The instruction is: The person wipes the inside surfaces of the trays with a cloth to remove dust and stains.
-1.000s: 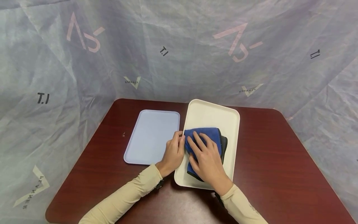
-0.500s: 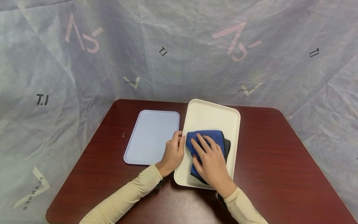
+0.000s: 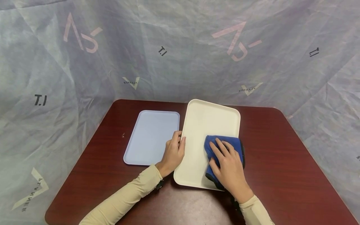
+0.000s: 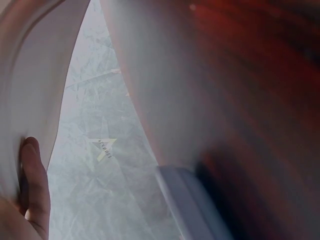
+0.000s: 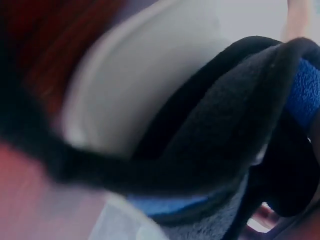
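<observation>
My left hand [image 3: 171,156] grips the left rim of a cream tray [image 3: 209,120], the thumb at its inner side. In the left wrist view a finger [image 4: 36,182] lies along the tray. On the right part of that tray is a folded blue cloth [image 3: 232,142] with black edging. My right hand [image 3: 229,167] presses on it from above, fingers spread and fairly straight. The cloth overlaps the tray's right rim. From the right wrist, its grey face [image 5: 225,110] and dark border show in folds; the palm side of the hand is mostly hidden.
A pale blue tray [image 3: 153,137] lies left of the cream one, close to my left hand. Both are on a dark red wooden table [image 3: 270,150] with rounded corners. A grey printed sheet [image 3: 180,62] hangs behind and along the sides.
My right hand has slid the blue cloth to the right and slightly nearer, from the tray's left side to its right rim. The left hand keeps its grip on the tray.
</observation>
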Available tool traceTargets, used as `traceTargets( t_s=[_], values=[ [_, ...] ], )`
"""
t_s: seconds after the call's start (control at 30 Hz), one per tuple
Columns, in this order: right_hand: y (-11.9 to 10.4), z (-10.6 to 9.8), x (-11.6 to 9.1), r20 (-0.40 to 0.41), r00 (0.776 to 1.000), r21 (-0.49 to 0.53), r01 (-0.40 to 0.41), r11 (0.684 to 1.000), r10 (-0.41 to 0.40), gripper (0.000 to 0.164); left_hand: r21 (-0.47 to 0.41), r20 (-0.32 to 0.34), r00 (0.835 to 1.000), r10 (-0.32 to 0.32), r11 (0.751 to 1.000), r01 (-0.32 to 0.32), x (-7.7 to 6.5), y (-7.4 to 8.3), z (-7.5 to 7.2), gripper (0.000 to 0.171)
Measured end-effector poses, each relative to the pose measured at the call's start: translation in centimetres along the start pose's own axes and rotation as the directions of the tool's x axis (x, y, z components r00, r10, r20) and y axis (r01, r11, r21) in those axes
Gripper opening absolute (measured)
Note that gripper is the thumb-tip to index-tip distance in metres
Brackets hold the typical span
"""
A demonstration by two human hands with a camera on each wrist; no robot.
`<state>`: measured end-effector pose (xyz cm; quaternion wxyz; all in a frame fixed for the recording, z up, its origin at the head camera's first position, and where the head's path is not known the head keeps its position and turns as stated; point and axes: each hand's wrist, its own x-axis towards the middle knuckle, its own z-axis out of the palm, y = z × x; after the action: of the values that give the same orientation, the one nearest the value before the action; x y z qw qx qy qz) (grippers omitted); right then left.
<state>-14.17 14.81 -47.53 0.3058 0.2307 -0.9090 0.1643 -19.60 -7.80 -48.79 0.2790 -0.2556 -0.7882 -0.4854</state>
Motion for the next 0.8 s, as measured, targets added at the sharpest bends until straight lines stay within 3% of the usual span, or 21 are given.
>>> traceTargets(
  t_s=[0.33, 0.8],
  values=[
    [2.5, -0.8, -1.3, 0.018, 0.996, 0.003, -0.092, 0.996, 0.092, 0.051, 0.005, 0.009, 1.0, 0.002, 1.0, -0.002, 0.0, -0.3, 0.0, 0.027],
    [2.2, -0.8, -2.1, 0.039, 0.997, 0.001, -0.06, 0.998, 0.06, 0.052, -0.011, 0.025, 1.0, -0.008, 1.0, 0.008, 0.1, -0.4, -0.1, 0.031]
  ],
)
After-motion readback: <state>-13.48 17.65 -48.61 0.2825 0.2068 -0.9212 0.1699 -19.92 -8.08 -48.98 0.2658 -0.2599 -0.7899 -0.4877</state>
